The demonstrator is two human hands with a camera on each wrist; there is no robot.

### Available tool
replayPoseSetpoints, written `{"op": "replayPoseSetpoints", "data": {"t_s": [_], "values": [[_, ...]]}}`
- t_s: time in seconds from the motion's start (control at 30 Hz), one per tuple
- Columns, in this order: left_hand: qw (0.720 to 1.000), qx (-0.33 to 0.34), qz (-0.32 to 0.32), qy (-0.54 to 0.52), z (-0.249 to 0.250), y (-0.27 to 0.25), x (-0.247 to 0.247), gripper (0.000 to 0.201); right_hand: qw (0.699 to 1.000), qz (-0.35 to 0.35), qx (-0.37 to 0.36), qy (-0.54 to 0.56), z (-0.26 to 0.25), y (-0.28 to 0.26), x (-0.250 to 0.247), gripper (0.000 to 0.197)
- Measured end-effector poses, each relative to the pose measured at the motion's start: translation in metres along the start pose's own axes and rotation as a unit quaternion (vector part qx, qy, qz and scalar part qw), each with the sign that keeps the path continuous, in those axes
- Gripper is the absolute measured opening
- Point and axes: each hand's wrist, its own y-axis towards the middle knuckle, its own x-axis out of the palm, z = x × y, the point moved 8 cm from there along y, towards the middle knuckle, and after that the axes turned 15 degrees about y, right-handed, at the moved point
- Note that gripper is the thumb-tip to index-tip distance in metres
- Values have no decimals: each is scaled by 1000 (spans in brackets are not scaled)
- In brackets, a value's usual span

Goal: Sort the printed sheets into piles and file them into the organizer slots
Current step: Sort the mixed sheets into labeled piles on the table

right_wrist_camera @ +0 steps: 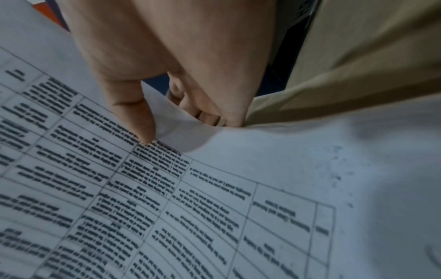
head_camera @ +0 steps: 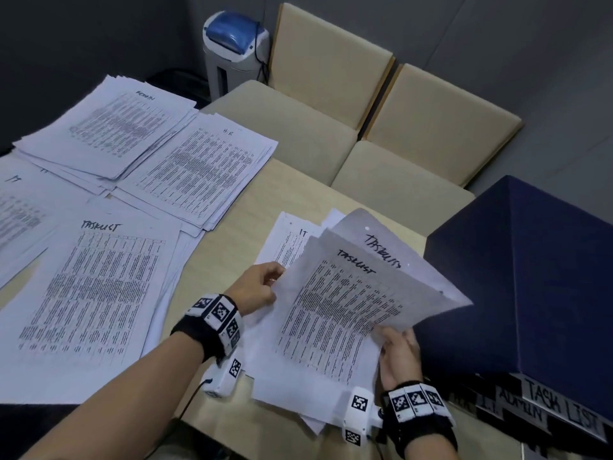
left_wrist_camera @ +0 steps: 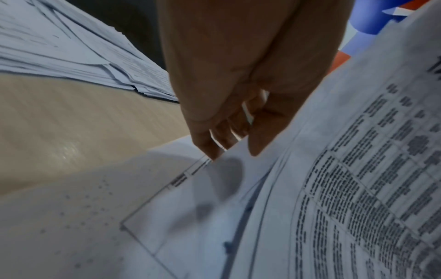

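Evidently the sorting step was in hand — the filing had not begun. Low and right of centre in the head view, both hands worked the unsorted stack point(head_camera: 288, 390), which lay on the table point(head_camera: 229, 200) just beside the dark blue organizer point(head_camera: 517, 293) at the right edge. The left hand point(head_camera: 257, 287) pinched the left margin of the raised sheets, thumb on top and fingers point(left_wrist_camera: 216, 149) curled beneath the edge, as the left wrist view showed. The right hand point(head_camera: 398, 355) gripped the lower right corner of the top "TASKLIST" sheet point(head_camera: 338, 307), its thumb point(right_wrist_camera: 140, 120) pressed on the printed table and the other fingers tucked under the paper. A second sheet headed the same point(head_camera: 381, 250) fanned out behind it, and one marked "IT" point(head_camera: 292, 240) lay flatter beneath.

Sorted piles filled the left half of the frame: a "TASKLIST" pile point(head_camera: 96, 290) at lower left, an "IT" pile point(head_camera: 20, 207) at the far left edge, an "HR" pile point(head_camera: 199, 174) at centre left, and an "ADMIN" pile point(head_camera: 112, 127) at upper left.

By that reading, the next move called for carrying the lifted sheet — perhaps both alike — leftward onto the matching pile, squared to its edges. Thin paper like this would likely drag its neighbour along, so a clean separation mattered first.
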Motion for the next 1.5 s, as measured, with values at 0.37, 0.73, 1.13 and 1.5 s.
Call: {"op": "replayPoseSetpoints", "data": {"t_s": [0.37,0.73,1.13,1.5], "values": [[973,125,176,-79,100,-8,-44,35,957,-103,-263,-74,-117,-47,102,8],[984,-29,124,125,19,18,-14,27,946,-96,-233,-203,-39,-31,99,23],[963,5,261,-72,-21,-62,-172,24,938,-196,-220,-180,16,-60,216,21],[919,-292,253,82,-247,-215,-298,30,822,-217,-15,-527,190,-56,225,23]]}}
